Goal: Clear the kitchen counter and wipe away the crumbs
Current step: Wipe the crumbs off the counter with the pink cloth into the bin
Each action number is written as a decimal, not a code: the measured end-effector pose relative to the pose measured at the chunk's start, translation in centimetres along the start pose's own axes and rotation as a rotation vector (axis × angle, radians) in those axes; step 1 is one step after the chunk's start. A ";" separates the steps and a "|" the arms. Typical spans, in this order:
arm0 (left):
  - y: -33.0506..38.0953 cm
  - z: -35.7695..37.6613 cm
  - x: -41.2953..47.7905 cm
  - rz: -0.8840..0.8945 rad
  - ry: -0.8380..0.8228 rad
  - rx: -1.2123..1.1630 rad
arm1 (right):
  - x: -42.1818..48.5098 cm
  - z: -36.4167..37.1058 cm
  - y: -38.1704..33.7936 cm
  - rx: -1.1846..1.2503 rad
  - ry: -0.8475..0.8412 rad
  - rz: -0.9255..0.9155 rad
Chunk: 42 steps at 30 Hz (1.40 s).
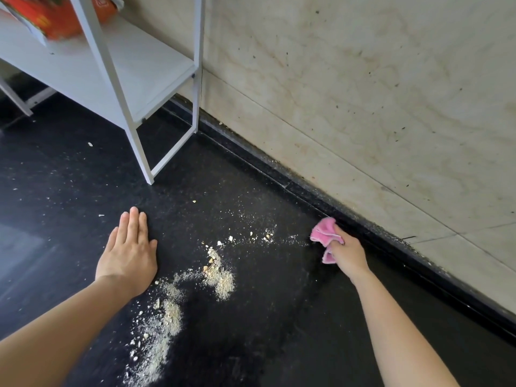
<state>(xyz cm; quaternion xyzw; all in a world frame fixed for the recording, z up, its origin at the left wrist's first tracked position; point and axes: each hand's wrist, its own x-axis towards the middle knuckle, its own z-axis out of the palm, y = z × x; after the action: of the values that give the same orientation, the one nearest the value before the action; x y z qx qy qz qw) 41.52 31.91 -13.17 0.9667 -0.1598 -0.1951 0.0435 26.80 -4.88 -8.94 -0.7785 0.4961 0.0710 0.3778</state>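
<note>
The black counter [268,308] carries pale crumbs [220,277] in a trail from the middle down to the lower left, with finer specks near the back edge. My right hand [347,254] grips a bunched pink cloth [325,233] and presses it on the counter close to the raised back edge, just right of the crumb trail. My left hand [128,252] lies flat on the counter, palm down and fingers together, left of the crumbs and holding nothing.
A white metal rack [139,79] stands on the counter at the upper left, its front leg [146,169] near the crumbs; an orange package [55,18] sits on its shelf. A stained beige tiled wall [363,93] runs along the back right.
</note>
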 end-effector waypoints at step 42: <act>0.0 0.0 0.0 -0.005 0.008 -0.029 | -4.1 6.6 -2.5 -0.278 0.107 -0.015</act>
<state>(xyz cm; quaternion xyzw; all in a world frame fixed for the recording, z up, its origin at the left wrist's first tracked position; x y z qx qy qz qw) 41.50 31.95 -13.15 0.9672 -0.1543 -0.1934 0.0576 28.53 2.99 -10.34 -0.8298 0.4949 0.0946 0.2399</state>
